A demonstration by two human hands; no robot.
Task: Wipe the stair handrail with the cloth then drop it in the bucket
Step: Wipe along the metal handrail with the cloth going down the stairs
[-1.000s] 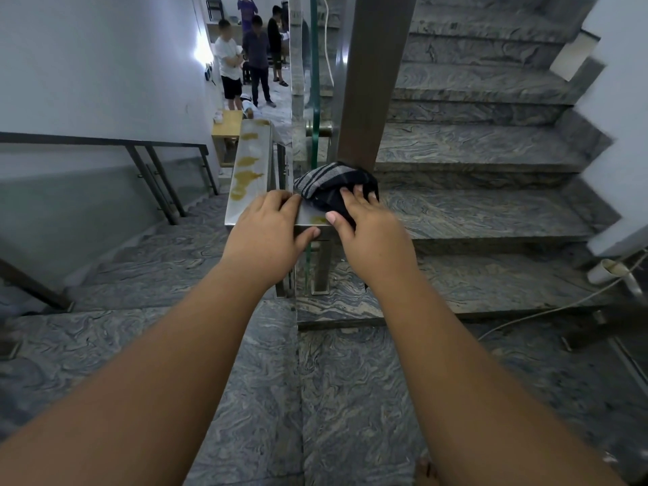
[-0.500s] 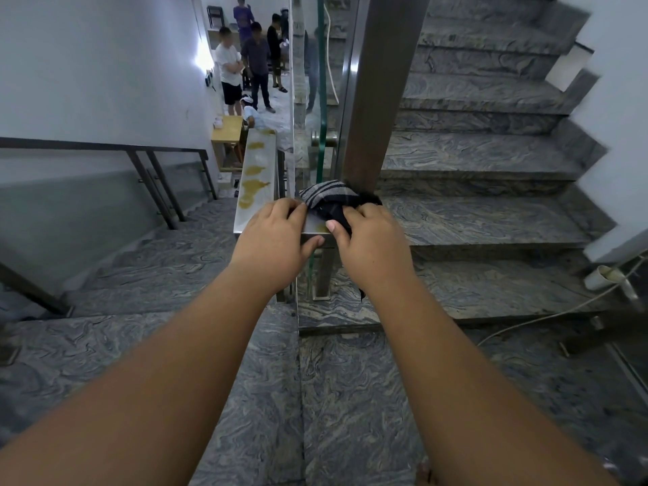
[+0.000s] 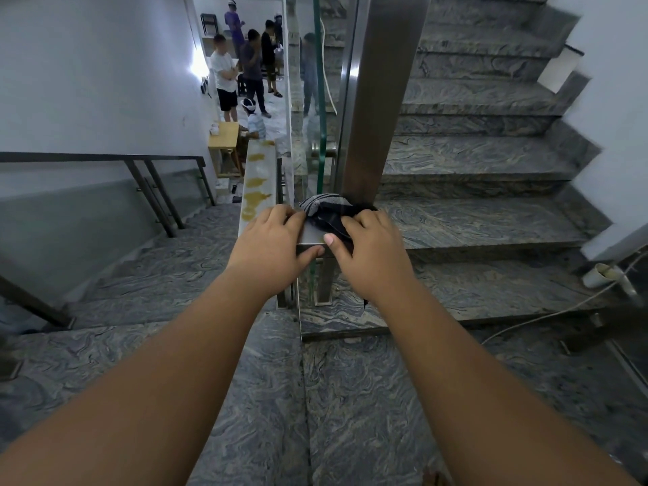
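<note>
I see both bare arms extended forward over a grey veined stone landing (image 3: 273, 398). The left hand (image 3: 270, 250) lies palm down on the near end of the flat metal handrail (image 3: 260, 170); its fingers (image 3: 280, 215) are spread flat and released, grasping nothing, with the thumb pressed along the rail's near edge. The right hand (image 3: 371, 254) sits just beside it, its fingers (image 3: 364, 219) curled down onto a dark cloth (image 3: 326, 210) with pale stripes. The cloth is bunched on the corner of the handrail, touching the base of a tall upright metal post (image 3: 378, 100). I cannot tell whether the right fingers are clenched around the cloth or only pressing on it. Several yellowish-brown stains (image 3: 256, 199) mark the top of the handrail beyond the left hand, running away down the descending flight. A glass panel with a green edge (image 3: 319, 100) stands between the handrail and the post. Stone steps (image 3: 473, 163) rise to the right. A dark wall rail (image 3: 105, 157) runs along the left wall. At the bottom of the descending flight, several people (image 3: 245, 64) stand near a small wooden table (image 3: 224, 136). A pale cable (image 3: 547, 317) lies across the lower step at right.
</note>
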